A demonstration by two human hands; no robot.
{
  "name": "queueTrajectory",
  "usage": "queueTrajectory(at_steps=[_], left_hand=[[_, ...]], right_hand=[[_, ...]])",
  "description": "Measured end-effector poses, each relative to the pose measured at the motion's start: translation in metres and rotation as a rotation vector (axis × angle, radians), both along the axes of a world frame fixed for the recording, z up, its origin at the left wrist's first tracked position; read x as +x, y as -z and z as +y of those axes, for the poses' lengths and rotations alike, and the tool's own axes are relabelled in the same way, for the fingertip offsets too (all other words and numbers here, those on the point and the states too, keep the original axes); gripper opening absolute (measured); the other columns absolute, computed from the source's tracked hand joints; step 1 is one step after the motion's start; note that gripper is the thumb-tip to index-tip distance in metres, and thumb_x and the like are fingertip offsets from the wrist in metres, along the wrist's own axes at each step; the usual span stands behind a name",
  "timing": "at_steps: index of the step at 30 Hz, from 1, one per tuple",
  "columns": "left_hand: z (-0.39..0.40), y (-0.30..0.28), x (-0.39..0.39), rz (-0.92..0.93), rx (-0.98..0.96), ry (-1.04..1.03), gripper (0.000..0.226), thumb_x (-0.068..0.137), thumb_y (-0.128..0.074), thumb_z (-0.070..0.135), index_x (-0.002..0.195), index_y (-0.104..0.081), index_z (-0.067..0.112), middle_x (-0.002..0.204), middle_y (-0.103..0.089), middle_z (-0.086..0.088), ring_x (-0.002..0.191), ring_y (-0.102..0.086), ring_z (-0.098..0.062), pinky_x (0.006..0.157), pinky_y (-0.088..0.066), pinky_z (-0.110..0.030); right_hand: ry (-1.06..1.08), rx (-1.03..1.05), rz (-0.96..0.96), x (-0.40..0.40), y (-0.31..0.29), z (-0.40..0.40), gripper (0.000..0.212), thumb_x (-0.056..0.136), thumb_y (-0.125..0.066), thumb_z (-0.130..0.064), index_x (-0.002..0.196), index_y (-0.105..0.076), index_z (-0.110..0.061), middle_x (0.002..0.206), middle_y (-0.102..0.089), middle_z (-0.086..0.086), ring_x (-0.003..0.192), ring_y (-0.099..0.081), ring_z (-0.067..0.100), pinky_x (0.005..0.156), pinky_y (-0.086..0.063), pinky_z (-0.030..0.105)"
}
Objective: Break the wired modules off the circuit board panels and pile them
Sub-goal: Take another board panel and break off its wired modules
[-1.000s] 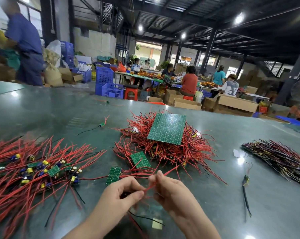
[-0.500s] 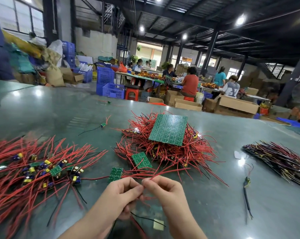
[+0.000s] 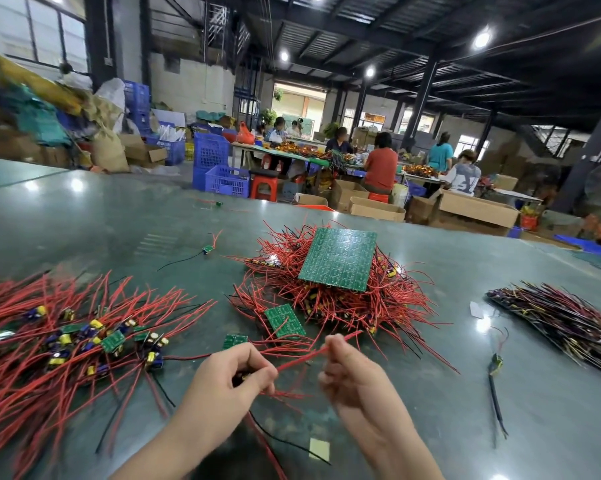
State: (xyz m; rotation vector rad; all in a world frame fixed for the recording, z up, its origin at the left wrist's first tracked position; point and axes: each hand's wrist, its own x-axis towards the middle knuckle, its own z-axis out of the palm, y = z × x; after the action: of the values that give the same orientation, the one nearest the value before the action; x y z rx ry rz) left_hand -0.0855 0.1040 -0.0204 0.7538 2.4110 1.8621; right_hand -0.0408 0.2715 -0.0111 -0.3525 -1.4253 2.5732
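A large green circuit board panel [image 3: 339, 259] lies tilted atop a heap of red-wired boards [image 3: 330, 299] at mid-counter. Two smaller green panel pieces [image 3: 284, 320] lie at the heap's near edge. To the left spreads a pile of separated modules [image 3: 84, 337], green chips with yellow and blue components trailing red wires. A single module [image 3: 207, 249] sits apart behind it.

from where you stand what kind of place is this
Probably an electronics assembly workshop in a warehouse-like hall. Heaps of red-wired modules and a green panel lie on the table; farther back, workers sit at a long bench among cardboard boxes and blue crates.
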Motion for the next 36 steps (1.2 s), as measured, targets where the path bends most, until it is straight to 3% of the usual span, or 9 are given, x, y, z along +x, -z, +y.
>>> queueTrajectory(at_steps=[8, 11, 13, 15, 17, 19, 23, 32, 36], left_hand=[[0.007, -0.006, 0.004, -0.252, 0.236, 0.085, 0.011, 0.089, -0.063, 0.031, 0.091, -0.063, 0.020, 0.058, -0.053, 0.005, 0.054, -0.045, -0.006, 0.045, -0.037, -0.014], [0.022, -0.027, 0.002, -0.506, 0.478, -0.090, 0.118, 0.024, -0.053, 0.093, 0.109, -0.050, 0.011, 0.075, -0.051, -0.004, 0.062, -0.043, -0.021, 0.052, -0.047, -0.025], [0.025, -0.032, 0.001, -0.524, 0.674, -0.187, 0.136, 0.002, -0.051, 0.090, 0.110, -0.044, 0.009, 0.061, -0.056, -0.007, 0.056, -0.039, -0.022, 0.067, -0.049, -0.031], [0.026, -0.027, 0.004, -0.470, 0.667, -0.184, 0.095, 0.049, -0.065, 0.079, 0.109, -0.045, 0.009, 0.048, -0.055, -0.006, 0.046, -0.045, -0.023, 0.089, -0.043, -0.038], [0.027, -0.017, 0.003, -0.496, 0.538, -0.160, 0.024, 0.093, -0.056, 0.021, 0.112, -0.044, 0.013, 0.069, -0.054, -0.012, 0.034, -0.050, -0.011, 0.061, -0.054, -0.031], [0.020, -0.001, 0.000, -0.474, 0.312, 0.007, 0.023, 0.093, -0.052, 0.003, 0.109, -0.046, 0.018, 0.086, -0.060, -0.008, 0.039, -0.051, -0.010, 0.038, -0.040, -0.023], [0.007, 0.014, 0.002, -0.073, -0.048, 0.114, 0.017, 0.091, -0.059, 0.018, 0.076, -0.064, 0.025, 0.054, -0.058, 0.012, 0.043, -0.042, 0.004, 0.045, -0.030, -0.009], [0.003, 0.002, 0.003, -0.152, 0.060, 0.297, 0.025, 0.088, -0.053, 0.043, 0.076, -0.071, 0.031, 0.047, -0.053, 0.005, 0.041, -0.040, -0.002, 0.044, -0.030, -0.011], [0.001, -0.002, 0.002, -0.239, 0.022, 0.371, 0.027, 0.093, -0.049, 0.027, 0.075, -0.069, 0.022, 0.057, -0.065, -0.003, 0.037, -0.041, -0.007, 0.039, -0.029, -0.014]], right_hand=[[0.012, 0.087, 0.042, -0.001, 0.001, -0.004, 0.028, 0.068, -0.065, -0.031, 0.087, -0.075, -0.012, 0.078, -0.069, -0.004, 0.053, -0.051, 0.004, 0.058, -0.043, 0.021], [-0.091, 0.470, 0.038, 0.001, 0.004, -0.026, 0.016, 0.075, -0.074, -0.015, 0.091, -0.073, -0.015, 0.074, -0.070, -0.006, 0.057, -0.054, 0.000, 0.063, -0.044, 0.019], [-0.117, 0.616, 0.066, 0.001, 0.010, -0.037, 0.012, 0.080, -0.070, -0.005, 0.089, -0.072, -0.014, 0.065, -0.069, -0.006, 0.058, -0.059, -0.001, 0.060, -0.045, 0.014], [-0.076, 0.663, 0.082, 0.002, 0.010, -0.038, 0.014, 0.082, -0.067, -0.001, 0.084, -0.073, -0.013, 0.066, -0.070, -0.002, 0.062, -0.062, 0.004, 0.063, -0.048, 0.018], [-0.001, 0.652, 0.116, 0.003, 0.007, -0.032, 0.017, 0.082, -0.065, 0.001, 0.076, -0.074, -0.012, 0.070, -0.072, 0.001, 0.067, -0.065, 0.009, 0.066, -0.050, 0.022], [0.093, 0.592, 0.154, 0.002, 0.002, -0.024, 0.023, 0.083, -0.063, 0.003, 0.070, -0.074, -0.012, 0.074, -0.073, 0.001, 0.069, -0.065, 0.006, 0.064, -0.049, 0.016], [0.119, 0.527, 0.167, 0.003, -0.003, -0.021, 0.025, 0.083, -0.062, 0.003, 0.070, -0.075, -0.013, 0.073, -0.073, 0.002, 0.066, -0.064, 0.004, 0.061, -0.048, 0.013], [-0.104, 0.656, 0.183, 0.008, -0.007, -0.014, 0.016, 0.086, -0.061, 0.000, 0.082, -0.071, -0.012, 0.066, -0.067, 0.001, 0.063, -0.061, 0.007, 0.063, -0.050, 0.019], [-0.103, 0.669, 0.166, 0.009, -0.007, -0.014, 0.018, 0.081, -0.066, 0.003, 0.078, -0.072, -0.013, 0.067, -0.070, 0.002, 0.063, -0.065, 0.009, 0.061, -0.051, 0.018]])
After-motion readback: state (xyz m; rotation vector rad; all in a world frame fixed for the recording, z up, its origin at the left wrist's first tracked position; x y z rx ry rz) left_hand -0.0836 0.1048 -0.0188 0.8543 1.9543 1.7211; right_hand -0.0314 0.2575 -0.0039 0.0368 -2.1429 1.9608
